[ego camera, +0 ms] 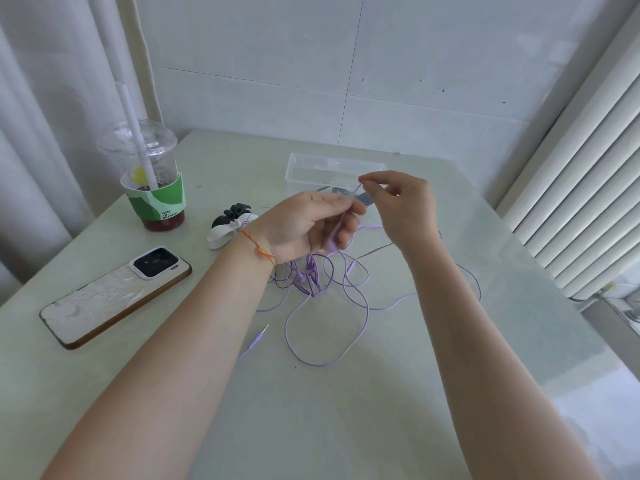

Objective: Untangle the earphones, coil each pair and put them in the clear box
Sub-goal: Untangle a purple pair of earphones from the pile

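the fingers [367,184] of the right hand [403,209] are pinched together on a thin lilac strand, thumb and forefinger closed on it at the top while the other fingers curl loosely behind. the left hand [304,226] lies palm up just beside it, its fingers bent around the same strand, which drops from the palm down toward the heap.

the purple earphones [329,299] are a loose tangle on the table [311,410], directly under and in front of both hands: loops spread wide, a knot of earbuds and darker wire near the left wrist, and one jack plug [258,337] lying free at the near left edge of the heap. the clear box [332,168] stands behind the hands; something dark seems to sit in it, though the hands hide most of it.

this looks like the untangling step, with one strand lifted out and being traced. the next move probably calls for drawing that strand up through the loops gently, hand over hand, so the knot loosens instead of tightening; coiling cannot start until a pair comes free.

both forearms reach in from the near edge and meet over the heap, wrists raised off the table, the left one wearing a red string bracelet [258,245].

further out to the left lie a hair clip [232,223], a phone [114,296] face down, and an iced drink cup [152,178] with a straw.
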